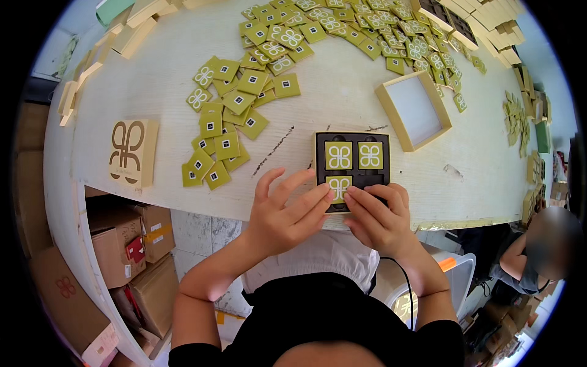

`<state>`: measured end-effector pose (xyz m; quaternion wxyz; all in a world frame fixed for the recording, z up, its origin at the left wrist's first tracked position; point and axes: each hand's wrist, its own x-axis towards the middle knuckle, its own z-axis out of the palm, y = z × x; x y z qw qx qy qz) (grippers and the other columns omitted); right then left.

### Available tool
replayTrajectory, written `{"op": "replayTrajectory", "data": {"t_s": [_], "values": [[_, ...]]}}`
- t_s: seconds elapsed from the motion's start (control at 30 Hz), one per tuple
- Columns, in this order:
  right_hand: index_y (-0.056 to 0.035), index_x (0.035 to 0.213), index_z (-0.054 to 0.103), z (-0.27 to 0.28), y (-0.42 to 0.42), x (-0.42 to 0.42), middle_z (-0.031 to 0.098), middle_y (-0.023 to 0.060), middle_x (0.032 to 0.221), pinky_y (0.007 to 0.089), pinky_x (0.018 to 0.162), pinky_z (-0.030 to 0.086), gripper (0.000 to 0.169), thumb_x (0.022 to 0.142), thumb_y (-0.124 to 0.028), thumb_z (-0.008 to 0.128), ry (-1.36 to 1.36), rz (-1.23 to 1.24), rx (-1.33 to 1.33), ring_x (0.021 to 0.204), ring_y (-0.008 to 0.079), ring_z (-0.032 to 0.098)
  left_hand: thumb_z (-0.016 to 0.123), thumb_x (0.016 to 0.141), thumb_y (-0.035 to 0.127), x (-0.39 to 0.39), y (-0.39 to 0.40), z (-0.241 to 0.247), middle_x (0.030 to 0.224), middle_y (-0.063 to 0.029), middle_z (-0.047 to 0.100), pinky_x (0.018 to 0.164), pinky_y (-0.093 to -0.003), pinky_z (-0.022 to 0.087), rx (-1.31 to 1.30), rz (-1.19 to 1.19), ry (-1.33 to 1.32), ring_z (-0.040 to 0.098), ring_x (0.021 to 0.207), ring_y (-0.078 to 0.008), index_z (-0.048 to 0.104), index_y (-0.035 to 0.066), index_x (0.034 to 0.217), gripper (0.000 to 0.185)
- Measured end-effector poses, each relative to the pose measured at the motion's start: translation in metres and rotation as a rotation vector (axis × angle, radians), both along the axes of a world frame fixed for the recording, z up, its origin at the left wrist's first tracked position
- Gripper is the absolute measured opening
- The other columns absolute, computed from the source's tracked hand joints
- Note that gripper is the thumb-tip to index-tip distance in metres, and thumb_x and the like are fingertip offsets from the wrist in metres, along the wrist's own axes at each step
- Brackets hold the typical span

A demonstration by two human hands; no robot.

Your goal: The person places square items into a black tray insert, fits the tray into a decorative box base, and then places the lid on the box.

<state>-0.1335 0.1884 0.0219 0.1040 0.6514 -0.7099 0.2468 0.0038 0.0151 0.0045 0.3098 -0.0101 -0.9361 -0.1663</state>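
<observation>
A shallow box with a dark four-compartment insert (355, 136) lies at the table's near edge. Green square pieces with a white looped pattern sit in both far compartments, one at left (338, 155) and one at right (370, 155). In the near left compartment is a third green square piece (338, 189), touched by the fingertips of my left hand (293, 213) and my right hand (380, 211). My right hand partly covers the near right compartment, where dark insert shows. An empty cream box lid (414, 111) lies beyond, to the right.
Many loose green squares (238, 101) are spread over the table's left middle and far side. A closed cream box (133, 152) stands at left. Stacked cream boxes (495, 23) line the far right. Cardboard boxes (117, 243) fill a space below the table. Another person (520, 261) is at right.
</observation>
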Motion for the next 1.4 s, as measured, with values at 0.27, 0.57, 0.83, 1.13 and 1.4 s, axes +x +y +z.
{"op": "replayTrajectory", "data": {"t_s": [0.27,0.57,0.83,1.13,1.4], "values": [[-0.0094,0.105,0.068,-0.008,-0.006,0.009,0.064,0.0007,0.117,0.0382,0.082,0.042,0.038,0.071,-0.027,0.072,0.100,-0.053,0.011,0.099,0.0215,0.055,0.069,0.073,0.015,-0.002,-0.008,0.012,0.101,-0.0033,0.066,0.095,-0.0484,0.039,-0.223,-0.141,-0.059,0.064,0.103,-0.0224,0.069,0.008,0.087,0.015],[-0.0046,0.108,0.064,0.020,0.023,-0.143,0.063,0.0147,0.113,0.0425,0.089,0.045,0.030,0.077,-0.005,0.068,-0.227,-0.608,-0.356,0.106,0.0351,0.055,0.071,0.070,0.012,-0.007,-0.012,0.005,0.100,-0.0042,0.067,0.096,-0.0493,0.039,-0.001,-0.210,0.000,0.064,0.103,-0.0221,0.067,0.007,0.084,0.016],[-0.0113,0.116,0.061,-0.033,0.054,-0.253,0.064,0.0132,0.106,0.0366,0.084,0.049,0.045,0.074,-0.017,0.076,-0.348,-0.925,-0.051,0.099,0.0259,0.058,0.072,0.066,0.009,-0.007,-0.012,0.001,0.102,-0.0055,0.067,0.096,-0.0509,0.038,0.040,-0.184,-0.024,0.064,0.103,-0.0235,0.066,0.007,0.087,0.021],[0.0007,0.099,0.062,0.005,0.088,-0.255,0.053,0.0006,0.075,0.0228,0.054,0.043,0.027,0.076,-0.009,0.073,-0.911,-0.718,0.336,0.064,0.0081,0.052,0.072,0.065,0.006,-0.007,-0.016,0.004,0.106,-0.0065,0.065,0.097,-0.0505,0.037,0.112,-0.184,-0.042,0.063,0.105,-0.0265,0.065,0.009,0.089,0.025],[-0.0015,0.112,0.060,0.044,0.057,-0.124,0.046,-0.0041,0.068,0.0187,0.056,0.038,0.024,0.088,-0.002,0.056,-0.967,-0.493,-0.082,0.061,0.0058,0.045,0.068,0.065,0.008,-0.003,0.007,0.005,0.106,-0.0041,0.065,0.095,-0.0461,0.039,0.169,-0.136,0.103,0.061,0.105,-0.0250,0.066,0.011,0.092,0.027]]}}
